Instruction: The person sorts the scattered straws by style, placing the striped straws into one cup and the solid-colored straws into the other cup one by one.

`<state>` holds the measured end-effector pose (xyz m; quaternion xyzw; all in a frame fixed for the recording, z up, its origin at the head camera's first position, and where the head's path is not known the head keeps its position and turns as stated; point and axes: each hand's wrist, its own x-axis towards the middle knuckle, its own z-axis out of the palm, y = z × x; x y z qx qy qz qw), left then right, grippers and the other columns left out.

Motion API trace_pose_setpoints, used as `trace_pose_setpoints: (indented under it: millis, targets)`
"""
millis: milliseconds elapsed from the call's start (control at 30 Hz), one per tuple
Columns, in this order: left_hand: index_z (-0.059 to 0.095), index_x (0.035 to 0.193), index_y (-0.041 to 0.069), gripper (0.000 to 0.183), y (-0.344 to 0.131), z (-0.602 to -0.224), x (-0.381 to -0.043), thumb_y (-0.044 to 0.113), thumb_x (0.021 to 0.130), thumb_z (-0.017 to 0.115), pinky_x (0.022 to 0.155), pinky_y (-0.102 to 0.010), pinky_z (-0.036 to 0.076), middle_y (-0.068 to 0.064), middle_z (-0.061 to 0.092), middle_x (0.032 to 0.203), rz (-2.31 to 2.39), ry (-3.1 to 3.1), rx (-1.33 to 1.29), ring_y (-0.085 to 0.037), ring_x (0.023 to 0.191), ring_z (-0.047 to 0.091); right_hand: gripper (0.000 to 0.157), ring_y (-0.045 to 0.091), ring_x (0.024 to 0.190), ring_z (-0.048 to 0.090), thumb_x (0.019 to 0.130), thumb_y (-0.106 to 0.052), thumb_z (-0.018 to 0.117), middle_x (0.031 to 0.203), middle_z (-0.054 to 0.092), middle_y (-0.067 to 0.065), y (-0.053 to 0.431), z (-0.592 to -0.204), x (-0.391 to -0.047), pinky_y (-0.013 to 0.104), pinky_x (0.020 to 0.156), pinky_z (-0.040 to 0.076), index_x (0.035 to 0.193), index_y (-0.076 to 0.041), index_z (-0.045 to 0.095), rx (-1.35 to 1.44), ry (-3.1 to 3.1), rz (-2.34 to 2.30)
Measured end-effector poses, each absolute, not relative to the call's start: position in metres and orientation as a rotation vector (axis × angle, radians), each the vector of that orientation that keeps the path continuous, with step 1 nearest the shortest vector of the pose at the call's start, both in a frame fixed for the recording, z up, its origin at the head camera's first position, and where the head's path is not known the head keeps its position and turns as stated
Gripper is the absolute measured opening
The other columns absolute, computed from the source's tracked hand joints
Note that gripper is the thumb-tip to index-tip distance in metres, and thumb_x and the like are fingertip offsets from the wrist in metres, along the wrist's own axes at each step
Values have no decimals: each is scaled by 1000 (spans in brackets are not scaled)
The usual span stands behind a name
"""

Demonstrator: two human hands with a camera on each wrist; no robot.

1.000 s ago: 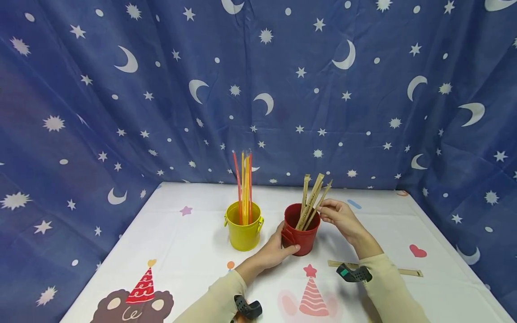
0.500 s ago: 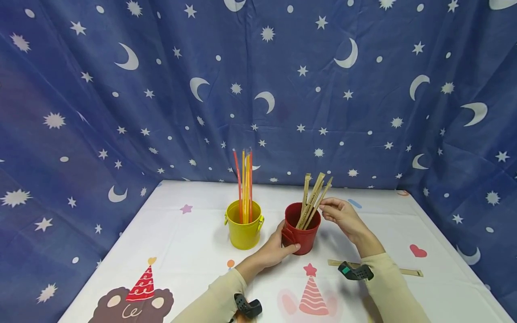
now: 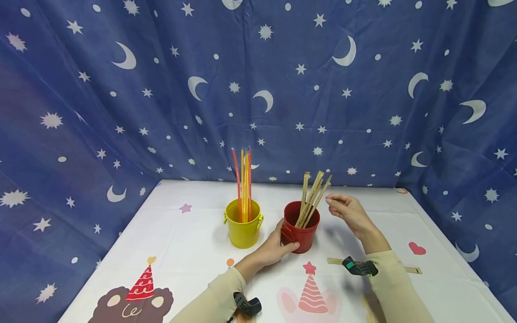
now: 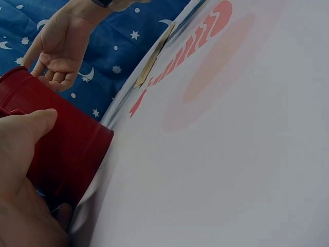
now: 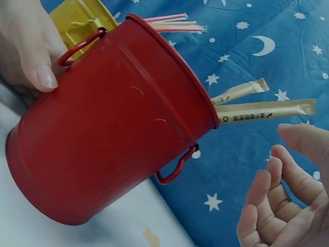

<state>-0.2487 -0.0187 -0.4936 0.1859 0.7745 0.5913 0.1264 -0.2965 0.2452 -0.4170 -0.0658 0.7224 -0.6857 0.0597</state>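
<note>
My left hand (image 3: 272,249) grips a small red metal bucket (image 3: 304,240) by its left side, thumb across the front near the side handle. Inside lean several paper-wrapped straws (image 3: 310,199), their ends sticking up above the rim. To the right of them, my right hand (image 3: 353,217) is raised, nothing in its loosely bent fingers. In the right wrist view, a gap shows between that hand's fingertips (image 5: 284,128) and the wrapped straws (image 5: 262,110). The left wrist view has my left thumb (image 4: 43,123) on the bucket's wall, with the right hand (image 4: 64,46) beyond its rim.
Left of the red bucket stands a yellow bucket (image 3: 243,235) holding several red and yellow straws (image 3: 244,188) in clear wrapping. One paper-wrapped straw (image 3: 413,270) lies on the white printed tablecloth (image 3: 194,237), partly under my right wrist. A blue star-and-moon curtain (image 3: 258,121) hangs behind.
My right hand has drawn back to the right, away from the paper-wrapped straws beside which its fingertips were. The left hand keeps its grip on the red bucket, which stays in place.
</note>
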Motion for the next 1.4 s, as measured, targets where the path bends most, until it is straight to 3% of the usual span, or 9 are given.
trace_pose_setpoints:
  millis: [400,533,700,867,1033,1200,1300,1400]
  targets:
    - [15,162,11,85,-22,-493,-247,28,95,66,128,-54,24,-7,35,163,1717,2268,546,-26,153,30,14,2,78,62,102,-16,60,89,64,-13,256,-396,-285,16,78,55,98,-25,69,-200,2089,-2185]
    - [15,161,11,84,-22,-492,-248,27,96,65,128,-54,25,-8,36,162,1720,2272,555,-26,152,31,10,2,77,61,103,-19,60,86,63,-13,264,-395,-283,16,77,55,101,-23,68,-262,2211,-2060]
    - [15,162,11,84,-21,-493,-250,25,96,65,128,-53,24,-7,36,162,1728,2265,567,-25,153,31,18,3,82,62,105,-25,56,91,63,-13,281,-406,-275,17,81,56,115,-14,65,-378,2381,-1784]
    - [16,161,12,83,-20,-493,-250,26,96,66,128,-52,25,-6,36,162,1727,2255,560,-24,153,31,36,5,98,66,104,-19,56,110,67,-19,305,-427,-261,18,86,56,131,4,58,-516,2382,-1551]
    - [17,161,13,82,-19,-492,-251,25,96,66,128,-51,24,-6,37,161,1734,2247,558,-23,152,31,38,2,103,65,102,-10,57,121,71,-12,332,-447,-248,16,85,55,132,13,56,-645,2270,-1432]
    - [17,161,14,82,-19,-492,-250,26,96,66,128,-51,24,-5,37,161,1734,2245,554,-23,152,31,31,-4,96,64,99,-4,59,117,75,-1,354,-464,-242,17,77,57,123,15,63,-773,2200,-1358]
    - [17,161,14,82,-20,-492,-250,25,96,66,128,-51,24,-5,37,161,1741,2243,555,-23,152,31,27,-5,92,64,98,-2,60,111,76,-4,360,-469,-239,16,74,56,118,16,64,-802,2198,-1353]
    - [18,161,13,81,-19,-492,-250,25,96,65,129,-51,24,-5,38,160,1744,2237,556,-22,151,32,22,-6,78,58,95,-2,64,93,71,-11,362,-471,-236,16,63,50,110,13,68,-803,2238,-1329]
